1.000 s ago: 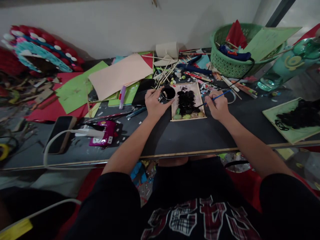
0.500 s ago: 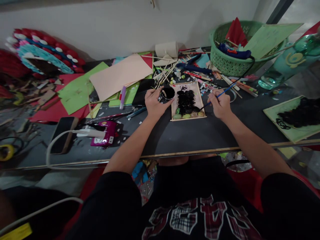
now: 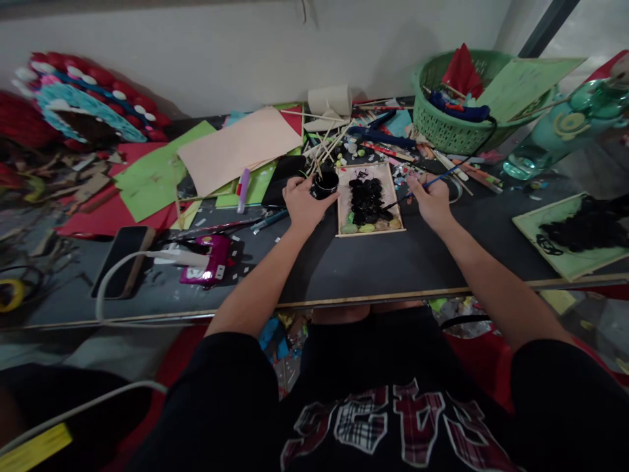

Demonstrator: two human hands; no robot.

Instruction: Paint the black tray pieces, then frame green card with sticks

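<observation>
Messy dark craft table (image 3: 373,269) | left hand (image 3: 303,203) wrapped around small black paint pot (image 3: 325,184) | right hand (image 3: 432,200) pinching thin blue paintbrush (image 3: 426,187), tip on black-painted wooden-framed board (image 3: 368,198)

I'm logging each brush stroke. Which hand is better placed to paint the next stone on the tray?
Right: the right hand holds the brush, its tip at the tray. The left hand grips the paint cup.
</observation>
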